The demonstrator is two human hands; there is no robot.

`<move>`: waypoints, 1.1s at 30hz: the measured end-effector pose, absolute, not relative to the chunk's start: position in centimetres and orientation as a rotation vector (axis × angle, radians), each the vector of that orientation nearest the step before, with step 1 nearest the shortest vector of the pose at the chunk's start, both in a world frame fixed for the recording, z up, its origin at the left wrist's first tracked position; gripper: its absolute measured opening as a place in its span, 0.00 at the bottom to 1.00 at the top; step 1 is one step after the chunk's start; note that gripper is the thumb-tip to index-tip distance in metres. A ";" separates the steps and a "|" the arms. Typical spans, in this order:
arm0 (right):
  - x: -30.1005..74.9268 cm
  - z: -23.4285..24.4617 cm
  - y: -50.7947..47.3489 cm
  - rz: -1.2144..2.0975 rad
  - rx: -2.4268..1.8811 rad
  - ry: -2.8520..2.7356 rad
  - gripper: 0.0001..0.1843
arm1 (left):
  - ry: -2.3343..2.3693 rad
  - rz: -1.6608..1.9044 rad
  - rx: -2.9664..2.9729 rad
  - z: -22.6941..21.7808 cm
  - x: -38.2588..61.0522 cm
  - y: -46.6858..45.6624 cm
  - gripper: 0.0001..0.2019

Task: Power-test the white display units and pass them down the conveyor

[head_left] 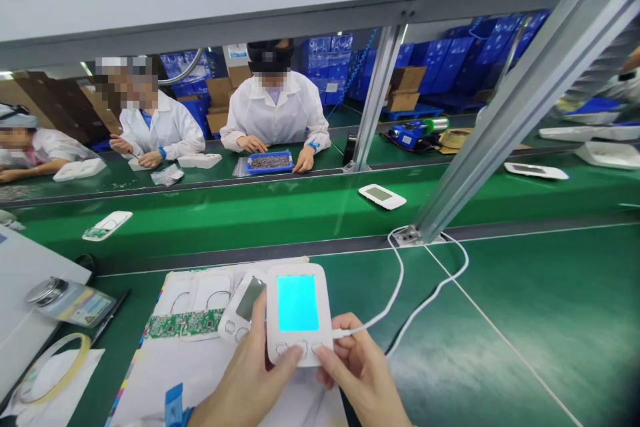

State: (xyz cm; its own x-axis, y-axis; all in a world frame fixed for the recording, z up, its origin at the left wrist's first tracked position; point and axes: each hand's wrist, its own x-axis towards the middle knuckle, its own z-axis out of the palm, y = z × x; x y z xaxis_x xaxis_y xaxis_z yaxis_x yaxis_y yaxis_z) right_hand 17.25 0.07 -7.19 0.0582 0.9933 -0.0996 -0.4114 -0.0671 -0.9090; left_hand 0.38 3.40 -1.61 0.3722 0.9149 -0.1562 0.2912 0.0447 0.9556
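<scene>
A white handheld electronic device [323, 300] with a lit cyan screen is held up between both hands. My left hand [257, 367] grips its left side, the thumb on a button below the screen. My right hand [363, 363] holds the lower right corner, its thumb at the right button. A white cable [370, 322] is plugged into the device's right side, close to my right fingers. Just behind my left hand lies a second white device [249, 300] with a dark screen. Green circuit boards [187, 325] in white housings rest on a white sheet [175, 367].
A green conveyor [240, 207] carries white device parts [383, 196]. A metal post [480, 120] rises at right, the cable looped near its foot. At left are a dispenser bottle [75, 300] and a tape roll [53, 367]. Co-workers [275, 110] sit across the belt.
</scene>
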 end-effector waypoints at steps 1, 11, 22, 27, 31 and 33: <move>17.1 -7.4 0.0 1.376 -0.988 -0.788 0.24 | 1.158 0.708 1.494 -1.8 0.4 3.4 0.38; 17.0 -7.4 -0.1 1.385 -0.944 -0.764 0.23 | 1.147 0.740 1.510 -1.9 0.3 3.3 0.36; 17.1 -8.0 0.2 1.389 -0.920 -0.772 0.23 | 1.093 0.748 1.482 -2.3 0.3 3.4 0.39; 17.1 -7.6 0.1 1.369 -0.951 -0.775 0.24 | 1.124 0.733 1.455 -1.8 0.5 3.3 0.41; 17.2 -7.4 0.0 1.362 -0.963 -0.771 0.24 | 1.109 0.727 1.433 -2.1 0.2 3.2 0.44; 17.3 -7.5 0.0 1.348 -0.966 -0.789 0.22 | 1.095 0.750 1.447 -2.6 -0.2 3.3 0.43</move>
